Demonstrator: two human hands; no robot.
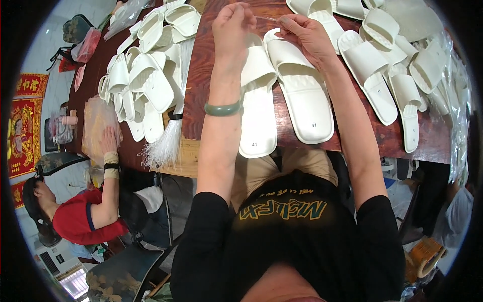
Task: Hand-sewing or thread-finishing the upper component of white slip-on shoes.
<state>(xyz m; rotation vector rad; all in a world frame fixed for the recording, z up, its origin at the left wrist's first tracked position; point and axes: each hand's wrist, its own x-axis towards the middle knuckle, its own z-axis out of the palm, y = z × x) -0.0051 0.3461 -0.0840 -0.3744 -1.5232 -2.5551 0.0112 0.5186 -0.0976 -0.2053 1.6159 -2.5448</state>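
At the far edge of the view, my left hand (pixel 232 25) is closed in a pinch, with a green bangle on its wrist. My right hand (pixel 303 38) pinches too, just above the toe end of a slipper. A thin clear strand (pixel 265 18) runs taut between the two hands' fingertips. Below them lies a pair of white open-toed slippers side by side: the left slipper (pixel 258 113) is partly behind my left forearm, and the right slipper (pixel 305 95) has its toe end near my right fingers. Both heels point toward me.
Piled white slippers (pixel 151 83) and a bound bundle of white strands (pixel 168 138) lie to the left. More slippers (pixel 370 75) and clear plastic bags (pixel 458 105) cover the right side. A co-worker in red (pixel 85 216) rests a hand on plastic bags (pixel 98 126).
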